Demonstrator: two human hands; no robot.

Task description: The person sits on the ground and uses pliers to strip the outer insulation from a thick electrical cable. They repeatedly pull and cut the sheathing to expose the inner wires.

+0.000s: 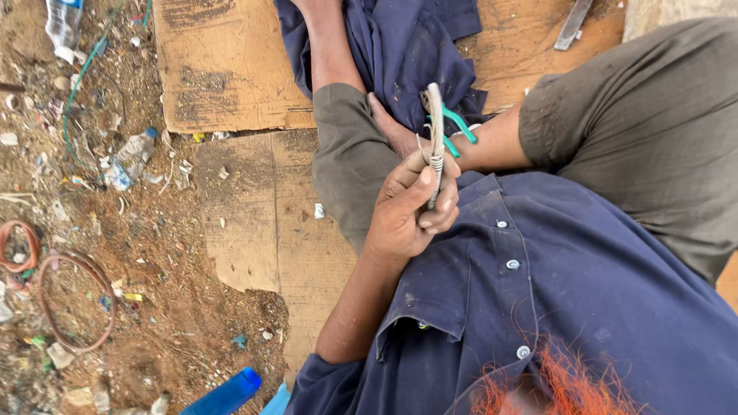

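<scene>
On the far left, the dirt ground (pixel 177 323) is covered with small litter. At the top left corner lies a clear plastic bottle (pixel 63 23), and a thin green cord (pixel 81 84) runs down from there. A second, crushed bottle (pixel 129 157) lies a little lower, near the edge of the cardboard sheet (pixel 254 215). Lower on the left you see two rings of reddish wire (pixel 77 303), one small and one bigger, both flat on the soil. At the bottom edge a blue plastic thing (pixel 229 396) shows only partly.

Moving to the middle, you sit on the cardboard with your legs in grey-green trousers (pixel 350 165), and a dark blue cloth (pixel 400 46) lies between them.

Your left hand (pixel 407 211) is closed around a bundle of pale wire (pixel 436 134). The thumb presses on the wrapped lower part of the bundle and the fingers curl behind it, so the bundle stands almost upright, above your lap and in front of your blue shirt (pixel 584 300).

Just behind the bundle is your right hand (pixel 396 134). It holds pliers with green handles (pixel 459 131) close to the bundle, but the hand is mostly hidden, so you cannot tell exactly how its fingers grip.

At the top right, a flat metal tool (pixel 573 23) lies on the cardboard, well apart from both hands.
</scene>
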